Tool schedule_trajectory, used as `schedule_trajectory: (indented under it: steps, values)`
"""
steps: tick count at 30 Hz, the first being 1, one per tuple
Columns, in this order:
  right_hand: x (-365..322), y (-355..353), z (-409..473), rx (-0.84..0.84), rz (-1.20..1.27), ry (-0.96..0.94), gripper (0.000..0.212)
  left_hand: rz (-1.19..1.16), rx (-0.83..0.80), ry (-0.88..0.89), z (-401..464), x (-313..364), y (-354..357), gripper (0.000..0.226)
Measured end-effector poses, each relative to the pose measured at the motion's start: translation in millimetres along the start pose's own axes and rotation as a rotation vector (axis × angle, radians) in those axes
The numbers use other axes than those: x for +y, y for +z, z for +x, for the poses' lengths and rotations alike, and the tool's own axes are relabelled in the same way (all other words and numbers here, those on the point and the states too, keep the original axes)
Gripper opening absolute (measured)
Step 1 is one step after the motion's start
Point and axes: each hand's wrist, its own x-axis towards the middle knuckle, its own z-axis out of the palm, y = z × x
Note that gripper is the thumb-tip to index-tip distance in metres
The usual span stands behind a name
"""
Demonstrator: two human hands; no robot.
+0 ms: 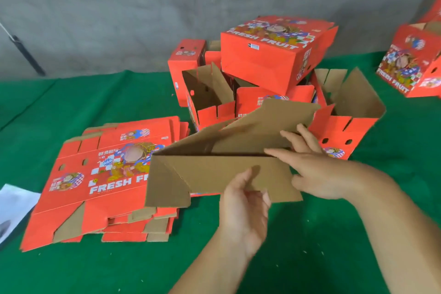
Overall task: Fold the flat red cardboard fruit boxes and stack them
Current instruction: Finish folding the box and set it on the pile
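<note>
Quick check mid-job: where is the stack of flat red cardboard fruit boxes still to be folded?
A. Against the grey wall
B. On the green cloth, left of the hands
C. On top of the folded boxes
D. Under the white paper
B: the stack of flat red cardboard fruit boxes lies on the green cloth, left of both hands.

"FRESH FRUIT" on upturned folded box (269, 55); "FRESH F" on flat stack (95, 174).
</note>
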Motion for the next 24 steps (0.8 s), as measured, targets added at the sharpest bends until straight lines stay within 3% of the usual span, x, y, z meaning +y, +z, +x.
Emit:
schedule_trajectory:
  steps: [3,6,8,10,12,13,15,18,21,24]
  values:
    - [8,8,7,0.036,-0.038,-0.036,0.065,-0.023,-0.117,-0.010,-4,2,-11,0.029]
    - [20,19,15,0.353,-0.030,-0.127,0.029,0.001,-0.209,0.036,-9,20,-15,0.040]
    - [32,26,15,0.525,0.067,-0.105,0.020,0.045,-0.135,0.245,-9,41,-22,0.047]
    - [45,33,12,0.580,0.174,-0.055,0.032,0.205,0.070,0.611,-3,72,-34,0.047]
    - [55,38,7,0.535,0.172,-0.080,0.033,0.522,0.254,0.901,5,100,-43,0.044]
    - [57,41,5,0.516,0.144,-0.112,0.024,0.722,0.293,0.942,13,109,-49,0.049]
    - [54,46,3,0.533,0.105,-0.150,0.015,0.947,0.267,0.825,31,115,-61,0.065]
    - [53,63,7,0.671,0.091,-0.126,0.029,0.791,-0.009,0.545,34,109,-83,0.075]
    - [53,79,7,0.872,0.144,0.034,0.054,0.987,-0.091,0.492,33,111,-97,0.084]
    - [50,92,5,1.031,0.136,0.217,0.073,1.276,-0.141,0.453,29,125,-81,0.127]
